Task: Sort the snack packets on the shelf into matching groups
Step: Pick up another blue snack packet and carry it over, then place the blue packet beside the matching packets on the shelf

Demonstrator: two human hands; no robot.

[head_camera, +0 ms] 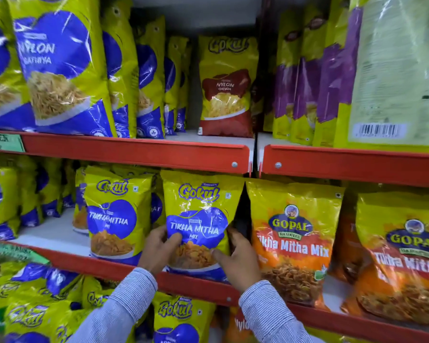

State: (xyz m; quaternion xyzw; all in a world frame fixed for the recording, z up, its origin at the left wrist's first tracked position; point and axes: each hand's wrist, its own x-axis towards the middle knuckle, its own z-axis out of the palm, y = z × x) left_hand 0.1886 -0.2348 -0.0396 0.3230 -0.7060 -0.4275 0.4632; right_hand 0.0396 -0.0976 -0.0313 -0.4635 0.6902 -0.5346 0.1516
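Shop shelving with red front rails (134,151), three tiers in view, packed with yellow snack packets. Top tier, left to right: a row of blue-heart Nylon Gathiya packets (57,70), one red Nylon Chevda packet (226,87) standing alone at the back, then purple-banded packets (307,82) past the divider.

Middle tier: a Gokul Tikha Mitha Mix packet (114,216) stands upright at the left. Just beside it is a second Gokul Tikha Mitha Mix packet (198,219) — the one I am holding. My left hand (157,248) grips its lower left edge, thumb across the front; my right hand (238,258) clasps its lower right edge, thumb on the front, fingers wrapped behind. The packet is upright, its base at the rail. To its right, close beside it, an orange Gopal Tikha Mitha Mix packet (295,241), then another Gopal packet (404,258) — partly cut off at the frame edge.

Bottom tier: more Gokul packets (176,315), some tilted.
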